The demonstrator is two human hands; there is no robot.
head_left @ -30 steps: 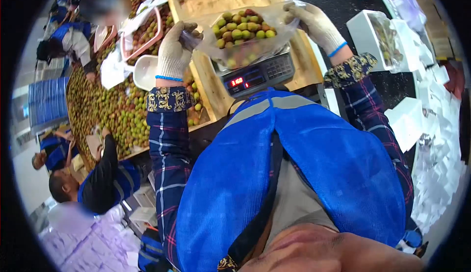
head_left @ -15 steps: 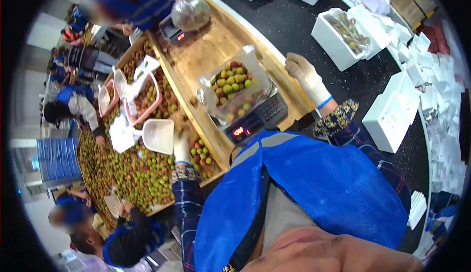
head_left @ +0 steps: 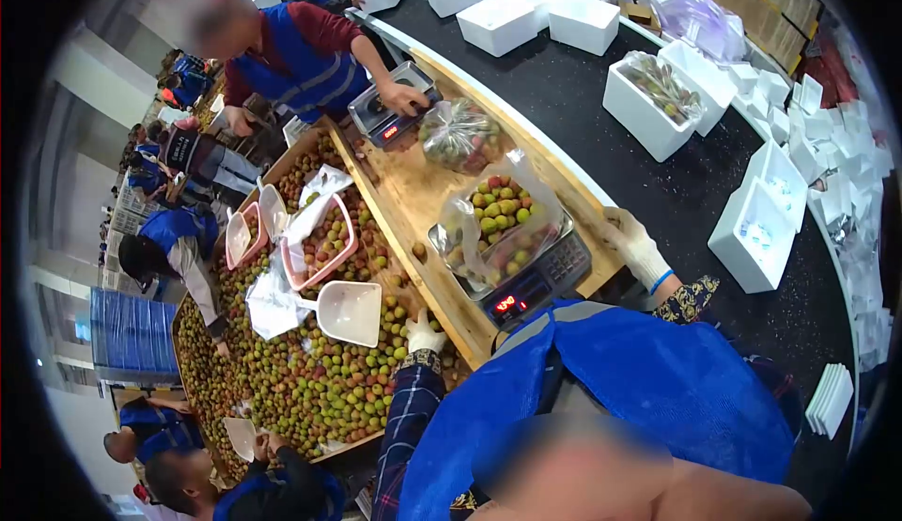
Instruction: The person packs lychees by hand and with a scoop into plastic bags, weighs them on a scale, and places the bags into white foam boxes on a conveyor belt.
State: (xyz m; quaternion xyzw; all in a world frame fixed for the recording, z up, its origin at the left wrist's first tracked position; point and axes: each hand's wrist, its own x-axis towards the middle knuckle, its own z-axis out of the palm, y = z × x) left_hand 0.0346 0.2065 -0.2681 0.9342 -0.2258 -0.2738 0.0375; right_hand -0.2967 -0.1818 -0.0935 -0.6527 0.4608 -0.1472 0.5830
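Observation:
My left hand (head_left: 425, 335), in a white knit glove, is at the near edge of a heap of red-green lychees (head_left: 329, 394). Its fingers look spread over the fruit, and none shows in its grasp. A white scoop (head_left: 349, 314) lies just beyond it. My right hand (head_left: 637, 247), gloved too, is at the wooden tray's right rim, fingers bent over the edge. Between my hands, an open clear plastic bag (head_left: 460, 258) of lychees (head_left: 503, 209) sits on a digital scale (head_left: 540, 281) with lit red digits.
Across the tray (head_left: 399, 183), a co-worker's hand (head_left: 402, 98) touches a second scale (head_left: 376, 122), near a filled bag (head_left: 460, 136). Pink baskets (head_left: 324, 272) stand in the heap. White foam boxes (head_left: 648, 112) line the black belt (head_left: 564, 98). Other people work at the left.
The view has shifted. The co-worker has let go of the filled bag, which now rests on the tray beside the second scale. My right hand has come nearer along the rim. My scale's digits differ.

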